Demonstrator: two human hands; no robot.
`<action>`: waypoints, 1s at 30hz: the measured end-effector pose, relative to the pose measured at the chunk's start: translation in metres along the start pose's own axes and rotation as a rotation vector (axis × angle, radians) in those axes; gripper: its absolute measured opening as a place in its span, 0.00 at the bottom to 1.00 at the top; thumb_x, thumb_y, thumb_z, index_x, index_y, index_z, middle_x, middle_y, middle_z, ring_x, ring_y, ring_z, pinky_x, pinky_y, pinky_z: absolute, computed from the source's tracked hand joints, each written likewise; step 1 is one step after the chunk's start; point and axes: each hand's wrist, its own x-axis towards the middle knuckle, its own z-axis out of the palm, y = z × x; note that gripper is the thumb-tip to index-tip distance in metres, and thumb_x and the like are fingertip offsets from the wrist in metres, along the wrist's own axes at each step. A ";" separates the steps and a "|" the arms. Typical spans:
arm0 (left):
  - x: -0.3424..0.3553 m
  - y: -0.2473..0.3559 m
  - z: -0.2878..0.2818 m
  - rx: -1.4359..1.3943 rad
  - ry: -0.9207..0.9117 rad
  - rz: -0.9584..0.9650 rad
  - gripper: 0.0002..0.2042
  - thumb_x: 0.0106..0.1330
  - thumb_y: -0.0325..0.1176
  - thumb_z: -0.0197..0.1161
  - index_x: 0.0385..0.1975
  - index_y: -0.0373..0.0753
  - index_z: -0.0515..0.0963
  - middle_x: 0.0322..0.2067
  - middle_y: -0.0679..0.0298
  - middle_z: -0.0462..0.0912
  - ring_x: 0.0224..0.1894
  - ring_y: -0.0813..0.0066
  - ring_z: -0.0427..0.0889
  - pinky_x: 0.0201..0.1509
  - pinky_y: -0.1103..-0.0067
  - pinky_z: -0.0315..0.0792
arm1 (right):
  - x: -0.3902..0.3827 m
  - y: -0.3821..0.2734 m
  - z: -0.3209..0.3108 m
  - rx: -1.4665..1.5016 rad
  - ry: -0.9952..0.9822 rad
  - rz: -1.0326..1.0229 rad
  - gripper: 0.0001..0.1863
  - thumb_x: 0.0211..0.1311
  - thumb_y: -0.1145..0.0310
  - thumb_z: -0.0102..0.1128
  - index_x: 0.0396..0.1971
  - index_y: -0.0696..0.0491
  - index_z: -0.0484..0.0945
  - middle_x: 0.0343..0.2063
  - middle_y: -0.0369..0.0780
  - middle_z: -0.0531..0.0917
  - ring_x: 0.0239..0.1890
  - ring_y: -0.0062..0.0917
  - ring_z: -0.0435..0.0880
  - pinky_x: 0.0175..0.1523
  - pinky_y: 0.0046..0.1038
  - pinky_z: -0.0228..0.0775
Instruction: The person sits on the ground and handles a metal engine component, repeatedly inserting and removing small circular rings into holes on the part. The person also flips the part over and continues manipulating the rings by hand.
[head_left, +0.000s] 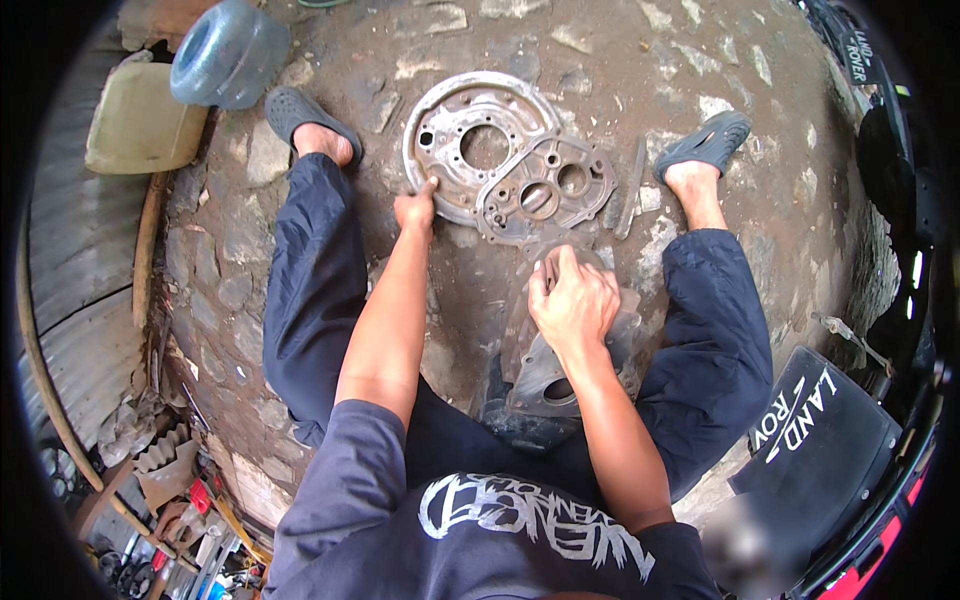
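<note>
My left hand [414,206] grips the lower-left rim of a round, weathered metal plate [455,110] with a large central hole, lying on the stony ground. An irregular metal housing plate [545,215] with several holes overlaps its right side. Below these, my right hand [578,305] has its fingers curled over flat, dull brown-gray metal plates [532,390], one with an oval hole; what the fingertips hold is hidden. A narrow metal strip [628,195] lies at the right of the housing plate.
My sandalled feet flank the parts. Upper left are a blue water jug [230,55], a yellowish container [145,115] and corrugated sheets [70,260]. Lower left is mixed clutter [175,500]. At the right are dark flaps [820,450] beside a vehicle's edge.
</note>
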 end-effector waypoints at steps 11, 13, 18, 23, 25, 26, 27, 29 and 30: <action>-0.058 -0.014 0.022 0.238 0.295 0.318 0.32 0.66 0.49 0.72 0.61 0.29 0.79 0.51 0.45 0.85 0.55 0.48 0.85 0.66 0.62 0.73 | -0.008 0.029 -0.002 0.134 0.075 0.024 0.11 0.61 0.61 0.67 0.32 0.53 0.81 0.24 0.48 0.87 0.32 0.47 0.88 0.48 0.47 0.77; -0.099 0.005 0.023 0.105 -0.121 0.305 0.32 0.67 0.52 0.70 0.62 0.31 0.78 0.57 0.44 0.80 0.63 0.47 0.78 0.71 0.62 0.69 | -0.005 0.032 -0.005 0.134 0.086 0.050 0.11 0.62 0.61 0.67 0.32 0.53 0.82 0.23 0.48 0.87 0.31 0.48 0.88 0.47 0.48 0.78; -0.104 -0.006 0.042 0.315 -0.069 0.480 0.40 0.61 0.61 0.73 0.63 0.33 0.79 0.54 0.39 0.86 0.60 0.48 0.85 0.68 0.63 0.73 | -0.005 0.017 -0.015 0.193 0.024 0.050 0.12 0.63 0.60 0.66 0.33 0.54 0.83 0.21 0.49 0.86 0.29 0.50 0.88 0.41 0.48 0.78; -0.084 0.026 0.046 0.469 -0.296 0.282 0.41 0.54 0.63 0.78 0.52 0.26 0.83 0.49 0.39 0.88 0.55 0.45 0.87 0.62 0.60 0.77 | -0.006 0.027 -0.015 0.208 -0.016 0.100 0.12 0.65 0.59 0.66 0.35 0.54 0.83 0.21 0.49 0.85 0.29 0.51 0.87 0.37 0.48 0.77; -0.057 0.014 0.041 0.518 -0.397 0.290 0.41 0.52 0.62 0.80 0.50 0.24 0.84 0.48 0.39 0.88 0.52 0.47 0.89 0.59 0.61 0.78 | -0.008 0.024 -0.019 0.228 -0.046 0.081 0.12 0.64 0.59 0.68 0.35 0.54 0.83 0.21 0.50 0.86 0.30 0.51 0.88 0.38 0.48 0.77; -0.052 0.008 0.041 0.398 -0.421 0.296 0.39 0.53 0.58 0.82 0.51 0.24 0.83 0.48 0.40 0.88 0.52 0.48 0.89 0.58 0.62 0.78 | -0.006 0.022 -0.022 0.245 -0.063 0.083 0.13 0.63 0.59 0.69 0.35 0.54 0.83 0.23 0.50 0.86 0.31 0.51 0.88 0.40 0.48 0.78; -0.049 0.000 0.041 0.278 -0.441 0.301 0.38 0.53 0.55 0.83 0.51 0.25 0.83 0.48 0.40 0.88 0.51 0.49 0.89 0.58 0.62 0.78 | -0.007 0.022 -0.023 0.263 -0.081 0.084 0.13 0.61 0.59 0.70 0.36 0.54 0.83 0.24 0.50 0.87 0.32 0.50 0.88 0.43 0.48 0.78; -0.051 -0.006 0.043 0.179 -0.419 0.293 0.35 0.54 0.50 0.83 0.52 0.26 0.82 0.48 0.42 0.89 0.51 0.50 0.88 0.59 0.63 0.78 | -0.009 0.023 -0.021 0.245 -0.019 0.071 0.11 0.62 0.60 0.69 0.35 0.53 0.83 0.21 0.48 0.86 0.29 0.49 0.88 0.39 0.48 0.78; -0.055 -0.005 0.044 0.133 -0.410 0.293 0.34 0.54 0.48 0.84 0.53 0.26 0.81 0.48 0.43 0.89 0.51 0.50 0.88 0.59 0.63 0.78 | -0.010 0.024 -0.019 0.228 0.021 0.065 0.11 0.63 0.61 0.68 0.35 0.53 0.83 0.20 0.47 0.86 0.28 0.49 0.88 0.37 0.48 0.78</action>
